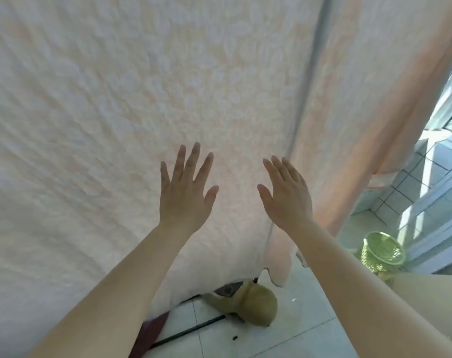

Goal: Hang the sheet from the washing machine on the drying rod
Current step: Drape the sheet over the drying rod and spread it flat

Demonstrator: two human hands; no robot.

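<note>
Tiled floor (284,329) w/ bright glazing at right edge; only one view, head cam. Pale peach sheet (142,99) fills most of the frame, hanging down in front of the person, lower hem near the floor, a vertical fold or edge right of centre. Left hand (184,192) and right hand (288,195) both raised w/ fingers straight and spread, gripping nothing, at or just off the cloth; contact can't be told. Judging by that, sheet looks already hung, prob. just smoothing left. Rod is out of frame above, so can't confirm the drape. Green basket (383,250) by the window; olive-tan lump (255,304) on the floor unclear, half under the hem. Washing machine not seen.
</note>
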